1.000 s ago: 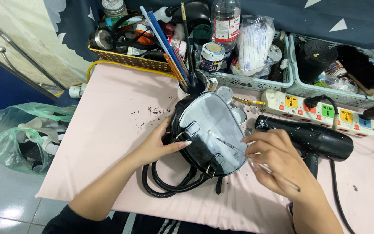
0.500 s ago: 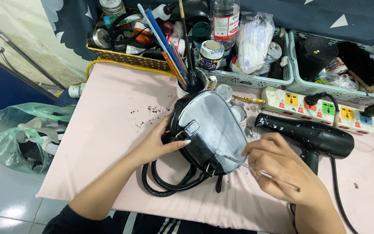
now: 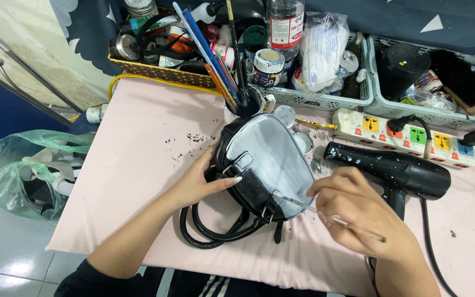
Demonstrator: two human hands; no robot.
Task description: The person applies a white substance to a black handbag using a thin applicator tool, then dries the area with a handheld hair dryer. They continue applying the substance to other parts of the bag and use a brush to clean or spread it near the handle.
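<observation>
In the middle of the pink surface [image 3: 138,165] sits a small black bag [image 3: 259,165] with its front panel coated whitish-grey, long axis running from upper left down to lower right, handles looping off toward me. My left hand [image 3: 202,184] is flat against the bag's left edge, fingers [image 3: 232,180] stretched across the strap tab, bracing it. My right hand [image 3: 358,212] is just right of the bag, fingers pinching a thin brush [image 3: 325,214] whose tip touches the lower right rim of the panel, so the right hand is the one nearer the work.

Behind the bag: a clear bottle [image 3: 285,25] with a red and white label, a small jar [image 3: 268,66] with a dark label, pale baskets [image 3: 325,99], and a white power strip [image 3: 408,135] with coloured sockets. A black hair dryer [image 3: 397,170] lies beside my right hand.
</observation>
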